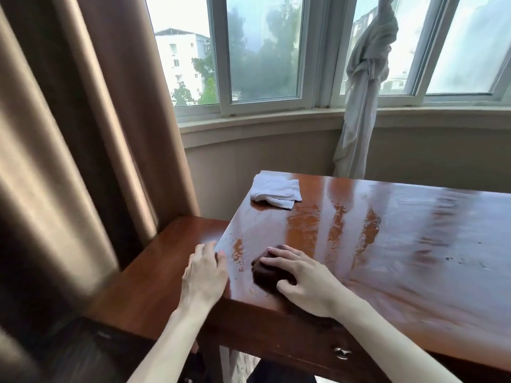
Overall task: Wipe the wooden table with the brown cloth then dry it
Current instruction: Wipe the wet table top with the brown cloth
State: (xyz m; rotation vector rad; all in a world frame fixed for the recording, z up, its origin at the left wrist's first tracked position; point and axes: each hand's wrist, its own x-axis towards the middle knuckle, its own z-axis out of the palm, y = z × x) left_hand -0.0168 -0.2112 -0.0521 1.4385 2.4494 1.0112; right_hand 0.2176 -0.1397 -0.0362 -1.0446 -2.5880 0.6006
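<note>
The wooden table is glossy red-brown, with wet streaks across its left half. A bunched brown cloth lies near the table's front left corner. My right hand presses on it, fingers spread over the top and thumb against its near side. My left hand rests on the table's left edge, its fingers curled over that edge. A folded white cloth lies at the far left corner, apart from both hands.
A lower wooden surface adjoins the table on the left. Brown curtains hang at the left. A knotted white curtain hangs before the window behind the table. A drawer handle shows on the table's front.
</note>
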